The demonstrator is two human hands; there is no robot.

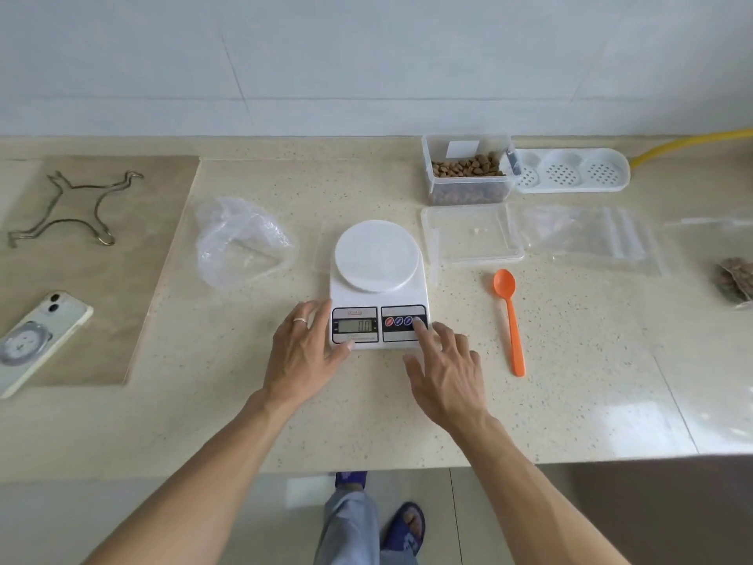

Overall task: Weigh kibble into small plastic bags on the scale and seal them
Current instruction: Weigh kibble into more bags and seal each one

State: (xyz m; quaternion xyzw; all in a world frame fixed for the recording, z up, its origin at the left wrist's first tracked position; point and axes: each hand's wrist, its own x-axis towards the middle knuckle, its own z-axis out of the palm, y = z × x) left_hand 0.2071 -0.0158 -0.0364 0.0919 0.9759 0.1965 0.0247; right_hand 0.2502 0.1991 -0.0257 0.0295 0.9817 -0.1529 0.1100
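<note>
White scale is steadied by the flat left hand; its button is pressed by the right hand, fingers spread. Zero could be skewed by leaning.

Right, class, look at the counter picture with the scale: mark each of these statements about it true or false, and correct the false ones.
1. The scale has a bag on its platform. False: the platform is bare.
2. The right hand touches the scale's buttons with a fingertip. True.
3. The orange spoon lies left of the scale. False: it lies to its right.
4. The kibble container is open, its lid lying before it. True.
5. The left hand rests against the scale's left side. True.
</note>
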